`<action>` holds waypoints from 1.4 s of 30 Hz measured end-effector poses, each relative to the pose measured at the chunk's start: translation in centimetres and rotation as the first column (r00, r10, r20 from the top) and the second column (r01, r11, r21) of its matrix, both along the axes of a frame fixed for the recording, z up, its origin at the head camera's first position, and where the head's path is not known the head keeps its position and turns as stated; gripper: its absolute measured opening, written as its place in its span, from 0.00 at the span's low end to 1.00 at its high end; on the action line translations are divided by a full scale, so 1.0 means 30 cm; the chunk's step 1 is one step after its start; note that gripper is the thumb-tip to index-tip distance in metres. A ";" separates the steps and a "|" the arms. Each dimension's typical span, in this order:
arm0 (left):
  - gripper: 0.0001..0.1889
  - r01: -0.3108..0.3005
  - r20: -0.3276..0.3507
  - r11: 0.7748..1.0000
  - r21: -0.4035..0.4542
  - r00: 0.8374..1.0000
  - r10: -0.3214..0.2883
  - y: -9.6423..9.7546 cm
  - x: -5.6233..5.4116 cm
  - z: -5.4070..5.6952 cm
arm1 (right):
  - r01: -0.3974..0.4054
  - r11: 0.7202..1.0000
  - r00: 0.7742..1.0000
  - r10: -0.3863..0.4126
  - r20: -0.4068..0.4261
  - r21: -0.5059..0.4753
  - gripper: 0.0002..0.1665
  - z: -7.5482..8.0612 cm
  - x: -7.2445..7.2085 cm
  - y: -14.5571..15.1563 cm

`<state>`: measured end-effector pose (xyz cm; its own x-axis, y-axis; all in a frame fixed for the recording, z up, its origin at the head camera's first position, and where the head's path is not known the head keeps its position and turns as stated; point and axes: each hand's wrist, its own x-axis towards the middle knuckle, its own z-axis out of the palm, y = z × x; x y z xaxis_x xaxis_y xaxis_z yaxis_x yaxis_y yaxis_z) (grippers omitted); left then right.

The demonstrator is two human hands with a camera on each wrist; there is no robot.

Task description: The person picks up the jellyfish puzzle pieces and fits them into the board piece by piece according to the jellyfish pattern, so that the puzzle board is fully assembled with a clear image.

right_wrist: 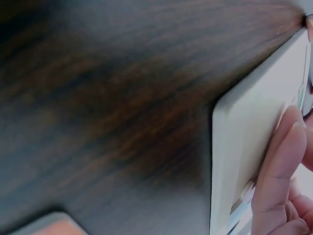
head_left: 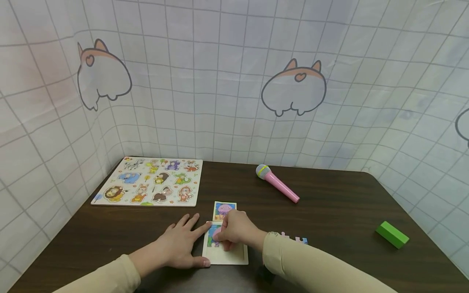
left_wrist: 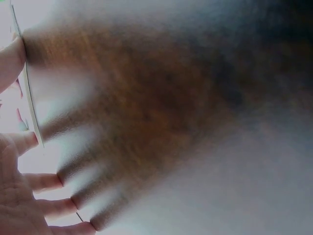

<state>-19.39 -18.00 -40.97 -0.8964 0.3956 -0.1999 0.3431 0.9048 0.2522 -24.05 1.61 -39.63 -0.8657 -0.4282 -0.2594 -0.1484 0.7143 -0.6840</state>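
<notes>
A small cream puzzle tray [head_left: 229, 257] lies on the dark table, with jigsaw pieces [head_left: 211, 236] showing part of a pink and blue picture in its upper left. My left hand [head_left: 179, 246] rests with spread fingers on the table; its index fingertip and thumb [left_wrist: 11, 61] touch the tray's left edge. Over the tray, my right hand [head_left: 238, 230] pinches a jigsaw piece with curled fingers, which largely hide it. Right against the tray's top edge is a picture card [head_left: 224, 207] with a pink figure. In the right wrist view the fingers [right_wrist: 281, 166] are low over the tray floor.
More jigsaw pieces [head_left: 301, 240] lie beyond the right forearm, partly covered by the sleeve. An animal puzzle board [head_left: 146, 181] is at the back left. A pink toy microphone [head_left: 280, 186] lies at the back, and a green block [head_left: 392, 235] at the right.
</notes>
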 end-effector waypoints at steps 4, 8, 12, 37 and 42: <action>0.52 -0.001 0.000 1.000 -0.003 1.000 0.001 0.002 -0.004 -0.001 | -0.007 1.000 1.000 0.008 -0.019 0.029 0.20 0.000 -0.003 -0.005; 0.52 0.000 -0.001 1.000 -0.004 1.000 0.000 0.003 -0.005 -0.001 | -0.021 0.998 0.999 0.024 -0.046 0.056 0.21 0.000 -0.003 -0.008; 0.52 -0.003 0.006 1.000 -0.003 1.000 0.003 0.004 -0.005 -0.003 | -0.042 0.998 0.998 0.043 -0.041 0.041 0.19 0.003 0.002 0.002; 0.52 0.004 -0.002 1.000 -0.002 1.000 -0.004 0.004 -0.004 0.003 | -0.389 0.512 0.501 0.815 -0.291 0.766 0.36 0.040 0.048 0.132; 0.51 0.006 0.005 1.000 0.003 1.000 -0.006 0.003 0.001 0.003 | -0.438 0.515 0.497 0.822 -0.279 0.737 0.35 0.045 0.039 0.126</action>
